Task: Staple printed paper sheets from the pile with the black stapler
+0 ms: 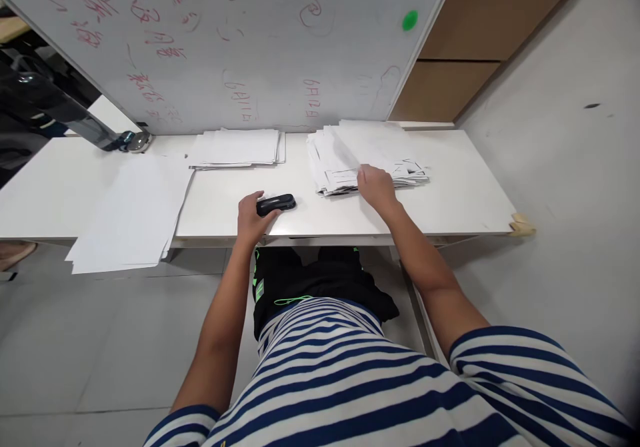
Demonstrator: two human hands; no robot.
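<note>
Both arms reach forward from the body, bare from above the elbows, with the hands well apart. The left forearm (223, 324) runs ahead with a slight slant to the right. The left grip (251, 218) curves into a clasp, thumb and fingers set opposite each other, the curve facing right. The right forearm (423, 254) slants forward and inward, toward the left. The right grip (377, 186) lies somewhat farther forward, fingers folded in, closed at the tips in a pinch.
</note>
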